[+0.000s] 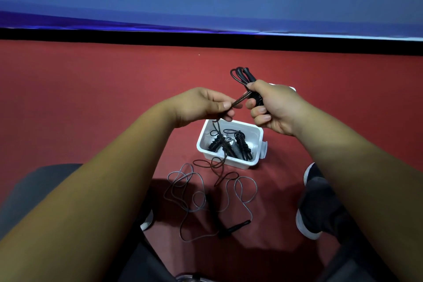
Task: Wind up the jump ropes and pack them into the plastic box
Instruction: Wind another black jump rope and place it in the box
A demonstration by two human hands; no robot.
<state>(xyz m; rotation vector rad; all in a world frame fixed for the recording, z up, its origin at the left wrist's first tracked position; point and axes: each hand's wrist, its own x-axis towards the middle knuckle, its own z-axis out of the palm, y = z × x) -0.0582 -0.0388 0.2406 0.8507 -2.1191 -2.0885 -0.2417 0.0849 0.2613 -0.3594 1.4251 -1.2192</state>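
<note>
My right hand grips the two black handles of a jump rope, held together and pointing up and away. My left hand pinches that rope's dark cord just left of the handles; the cord hangs down past the box to the floor. A white plastic box stands on the red floor below my hands, with wound black ropes inside. A second jump rope with a clear grey cord and black handles lies loose on the floor in front of the box.
A white lid lies behind my right hand, mostly hidden. My dark shoes stand on the red floor right of the loose rope. A blue banner above a black strip runs along the far edge.
</note>
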